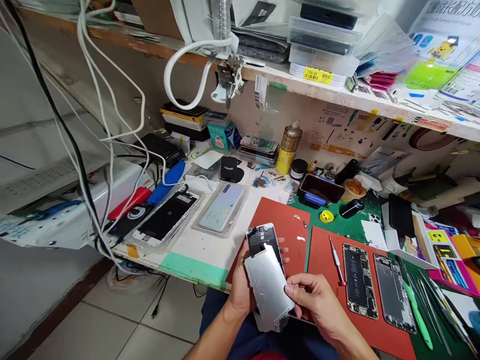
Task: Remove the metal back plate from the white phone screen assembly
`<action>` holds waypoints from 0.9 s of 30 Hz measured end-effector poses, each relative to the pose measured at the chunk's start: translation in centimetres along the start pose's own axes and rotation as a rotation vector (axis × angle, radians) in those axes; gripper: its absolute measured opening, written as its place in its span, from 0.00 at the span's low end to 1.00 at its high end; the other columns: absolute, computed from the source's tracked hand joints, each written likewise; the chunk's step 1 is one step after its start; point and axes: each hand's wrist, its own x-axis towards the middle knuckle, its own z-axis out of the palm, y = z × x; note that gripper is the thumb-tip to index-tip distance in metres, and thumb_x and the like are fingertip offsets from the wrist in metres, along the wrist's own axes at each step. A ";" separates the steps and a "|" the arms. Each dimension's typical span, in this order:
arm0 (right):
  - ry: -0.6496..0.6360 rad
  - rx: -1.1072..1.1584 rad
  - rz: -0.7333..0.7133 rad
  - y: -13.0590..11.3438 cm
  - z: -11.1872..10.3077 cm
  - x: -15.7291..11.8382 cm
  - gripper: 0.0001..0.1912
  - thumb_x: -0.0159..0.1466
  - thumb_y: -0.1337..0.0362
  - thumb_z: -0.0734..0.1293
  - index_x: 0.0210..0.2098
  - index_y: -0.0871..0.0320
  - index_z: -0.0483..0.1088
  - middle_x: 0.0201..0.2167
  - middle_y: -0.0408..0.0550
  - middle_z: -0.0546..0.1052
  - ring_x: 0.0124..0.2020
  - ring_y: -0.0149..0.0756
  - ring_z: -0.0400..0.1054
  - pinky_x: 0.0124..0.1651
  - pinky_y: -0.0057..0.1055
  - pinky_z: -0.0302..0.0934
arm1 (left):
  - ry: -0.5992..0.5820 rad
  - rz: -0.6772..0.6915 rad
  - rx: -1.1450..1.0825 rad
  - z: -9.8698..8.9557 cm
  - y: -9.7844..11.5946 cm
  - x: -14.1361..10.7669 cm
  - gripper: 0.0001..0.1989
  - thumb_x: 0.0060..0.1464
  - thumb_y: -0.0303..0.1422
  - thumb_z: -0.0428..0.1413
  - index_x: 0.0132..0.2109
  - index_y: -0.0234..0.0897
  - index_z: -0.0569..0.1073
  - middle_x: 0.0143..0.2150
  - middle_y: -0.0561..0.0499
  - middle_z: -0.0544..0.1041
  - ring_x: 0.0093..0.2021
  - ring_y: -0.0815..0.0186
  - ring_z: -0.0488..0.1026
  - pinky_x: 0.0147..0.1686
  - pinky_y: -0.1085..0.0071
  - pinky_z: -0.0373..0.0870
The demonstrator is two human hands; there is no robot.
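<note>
"How's the left hand (241, 283)?"

"Palm up — thumb (244, 249) along one side, fingers (284, 250) reaching round the other."

"And the right hand (314, 299)?"

"Just right of the left hand — thumb and forefinger (303, 279) pinching, forearm (348, 330) bare."

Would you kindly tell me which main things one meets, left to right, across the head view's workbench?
Black panel, pale blue phone, silver plate, right hand, screwdriver, opened phone, phone housing, green tool.

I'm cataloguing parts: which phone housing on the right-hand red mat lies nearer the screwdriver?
The left housing, beside the screwdriver, holding a dark battery; the right housing lies farther off.
</note>
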 end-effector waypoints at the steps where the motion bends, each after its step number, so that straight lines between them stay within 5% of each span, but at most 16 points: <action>1: 0.016 -0.025 -0.018 0.2 -0.2 -0.4 0.32 0.57 0.35 0.78 0.33 0.61 0.79 0.14 0.41 0.71 0.16 0.23 0.52 0.22 0.25 0.43 | 0.008 -0.016 0.000 0.0 0.1 0.0 0.37 0.66 0.60 0.51 0.59 0.30 0.81 0.54 0.33 0.84 0.47 0.48 0.84 0.43 0.60 0.79; 6: 0.322 -0.215 -0.254 0.9 -2.0 -3.6 0.26 0.67 0.41 0.73 0.41 0.60 0.82 0.15 0.44 0.73 0.16 0.31 0.62 0.20 0.28 0.55 | 0.065 0.014 -0.033 0.3 0.0 0.4 0.34 0.69 0.56 0.51 0.59 0.28 0.80 0.50 0.34 0.86 0.48 0.47 0.84 0.50 0.55 0.80; 10: 0.660 -0.707 -0.759 0.6 -3.9 -5.7 0.08 0.71 0.60 0.73 0.47 0.54 0.84 0.27 0.45 0.84 0.23 0.37 0.77 0.27 0.30 0.71 | 0.027 0.068 -0.084 0.3 -0.1 0.6 0.32 0.71 0.53 0.50 0.63 0.30 0.77 0.56 0.34 0.84 0.52 0.47 0.84 0.55 0.52 0.79; 13: 0.778 -1.123 -1.140 0.6 -5.0 -5.9 0.23 0.67 0.74 0.74 0.58 0.48 0.81 0.42 0.46 0.88 0.37 0.42 0.85 0.41 0.33 0.80 | 0.026 0.074 -0.096 0.2 0.0 0.6 0.32 0.72 0.52 0.50 0.66 0.30 0.75 0.59 0.33 0.82 0.54 0.47 0.83 0.57 0.50 0.78; 15: 0.796 -1.295 -1.270 1.1 -5.5 -5.6 0.33 0.64 0.78 0.76 0.65 0.49 0.76 0.51 0.50 0.86 0.43 0.46 0.86 0.47 0.37 0.81 | 0.030 0.054 -0.100 0.2 0.1 0.6 0.32 0.71 0.52 0.50 0.66 0.31 0.75 0.59 0.34 0.83 0.55 0.45 0.83 0.58 0.50 0.78; 19: 0.761 -1.389 -1.344 2.9 -6.0 -4.8 0.37 0.65 0.79 0.75 0.70 0.53 0.70 0.61 0.55 0.81 0.53 0.51 0.83 0.55 0.42 0.82 | 0.034 -0.002 -0.110 0.0 0.3 0.6 0.31 0.70 0.52 0.52 0.66 0.33 0.75 0.59 0.35 0.83 0.58 0.43 0.82 0.59 0.48 0.77; 27: 0.807 -1.380 -1.360 4.4 -6.4 -3.6 0.32 0.69 0.78 0.71 0.71 0.59 0.69 0.58 0.60 0.82 0.54 0.49 0.83 0.54 0.39 0.82 | 0.143 -0.015 -0.090 0.2 0.8 0.4 0.29 0.71 0.50 0.49 0.61 0.32 0.79 0.56 0.35 0.84 0.56 0.42 0.83 0.55 0.47 0.81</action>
